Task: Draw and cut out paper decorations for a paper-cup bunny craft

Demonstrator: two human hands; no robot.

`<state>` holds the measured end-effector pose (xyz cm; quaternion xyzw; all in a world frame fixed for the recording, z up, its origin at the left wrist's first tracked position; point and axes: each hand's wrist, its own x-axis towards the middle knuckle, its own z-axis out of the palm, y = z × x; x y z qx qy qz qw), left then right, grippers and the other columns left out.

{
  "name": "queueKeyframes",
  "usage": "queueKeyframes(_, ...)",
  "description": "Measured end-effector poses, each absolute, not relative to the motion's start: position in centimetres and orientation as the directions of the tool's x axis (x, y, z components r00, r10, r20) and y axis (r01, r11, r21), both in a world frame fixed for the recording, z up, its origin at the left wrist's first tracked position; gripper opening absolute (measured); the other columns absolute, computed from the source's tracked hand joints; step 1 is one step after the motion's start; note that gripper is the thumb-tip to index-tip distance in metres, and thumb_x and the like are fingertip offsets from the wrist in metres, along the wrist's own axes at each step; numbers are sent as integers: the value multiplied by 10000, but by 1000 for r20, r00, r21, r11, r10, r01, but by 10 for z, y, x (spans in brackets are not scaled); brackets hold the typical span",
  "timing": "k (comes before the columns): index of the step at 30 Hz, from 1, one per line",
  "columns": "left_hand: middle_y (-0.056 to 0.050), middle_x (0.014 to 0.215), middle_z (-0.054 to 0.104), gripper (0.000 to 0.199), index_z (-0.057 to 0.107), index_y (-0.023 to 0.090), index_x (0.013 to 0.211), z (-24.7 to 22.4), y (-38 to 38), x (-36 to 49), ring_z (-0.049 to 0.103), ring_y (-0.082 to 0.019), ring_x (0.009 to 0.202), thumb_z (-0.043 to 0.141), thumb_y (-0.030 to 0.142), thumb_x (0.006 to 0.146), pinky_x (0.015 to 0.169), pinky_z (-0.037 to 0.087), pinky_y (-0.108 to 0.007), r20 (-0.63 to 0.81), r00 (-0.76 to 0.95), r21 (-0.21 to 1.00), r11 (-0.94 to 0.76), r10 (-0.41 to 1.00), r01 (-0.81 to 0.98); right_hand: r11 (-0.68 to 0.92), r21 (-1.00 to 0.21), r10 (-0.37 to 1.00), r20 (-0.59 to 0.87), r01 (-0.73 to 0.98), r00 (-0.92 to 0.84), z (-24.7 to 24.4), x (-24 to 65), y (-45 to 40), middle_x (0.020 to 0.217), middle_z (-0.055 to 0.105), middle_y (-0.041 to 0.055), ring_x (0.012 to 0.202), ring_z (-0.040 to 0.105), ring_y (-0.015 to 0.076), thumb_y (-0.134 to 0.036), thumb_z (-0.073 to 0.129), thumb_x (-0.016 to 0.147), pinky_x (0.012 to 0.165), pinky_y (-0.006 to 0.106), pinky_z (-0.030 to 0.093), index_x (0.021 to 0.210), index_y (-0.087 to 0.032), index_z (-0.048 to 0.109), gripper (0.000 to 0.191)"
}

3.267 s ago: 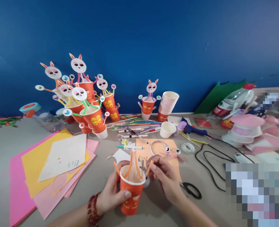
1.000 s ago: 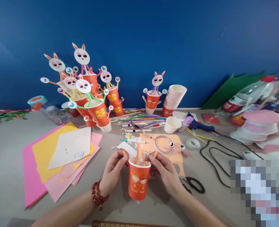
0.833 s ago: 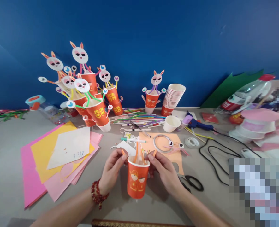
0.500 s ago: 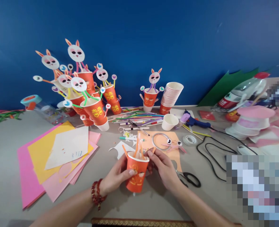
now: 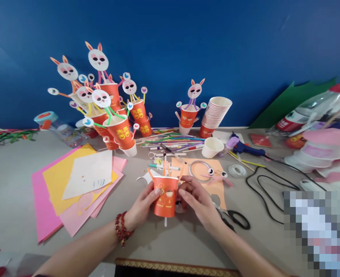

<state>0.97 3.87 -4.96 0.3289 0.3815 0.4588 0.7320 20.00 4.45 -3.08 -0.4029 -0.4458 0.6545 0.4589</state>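
Observation:
In my left hand (image 5: 144, 200) is a red paper cup (image 5: 165, 200) with gold print and a small cartoon figure. My thumb lies on its front, and the fingers wrap behind it. Orange strips (image 5: 180, 172) stand up from the rim at both sides and in the middle. A thin white stick (image 5: 165, 222) pokes out below the base. My right hand (image 5: 194, 198) is closed at the cup's right side, with thumb and bent fingers against the wall; part of those fingers is hidden. White paper scraps (image 5: 149, 177) lie behind the cup.
Finished rabbit cups (image 5: 120, 130) stand at the back left, another (image 5: 188, 117) beside a cup stack (image 5: 216, 115). Scissors (image 5: 237, 219), a tape roll (image 5: 237, 170) and a glue gun (image 5: 246, 149) with a trailing cord lie right. Coloured paper (image 5: 47, 207) lies left.
The cup has tilted so its inside no longer shows and more white stick shows beneath. My right hand has slid from the rim's orange strip down to the cup's side. The view has shifted slightly.

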Motion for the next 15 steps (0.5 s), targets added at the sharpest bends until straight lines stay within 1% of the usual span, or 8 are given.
queueKeyframes(3,-80,1052,710,415,648,174,1109,-46,41,12,663,-248,950,723,429,791,813,524,-320,-253,202,826,319,946,-464,-180,-962,959,-125,-205,-256,-30,200,43,707,596,-27,528,528,103,-477,665,828,466,215,444,1069,-213,518,387)
queueKeyframes(8,-69,1016,716,416,639,169,1073,-45,44,12,672,-248,923,735,435,769,753,539,-300,-263,84,825,269,961,-497,-187,-972,956,-146,-145,-256,-31,200,39,703,629,0,517,533,100,-487,649,837,474,220,457,979,-188,570,340)
queueKeyframes(11,-72,1012,715,452,624,165,1087,-45,45,10,673,-250,915,739,447,754,736,540,-296,-280,65,823,275,958,-497,-149,-971,978,-117,-187,-171,-32,203,40,670,616,-10,506,529,98,-453,648,848,472,218,454,939,-191,585,284)
queueKeyframes(15,-73,962,720,464,623,158,1051,-45,45,8,683,-241,838,763,445,714,697,543,-298,-303,48,822,287,952,-492,-56,-962,998,-60,-267,6,-30,211,46,649,588,-21,488,501,92,-386,649,858,444,207,416,897,-197,600,199)
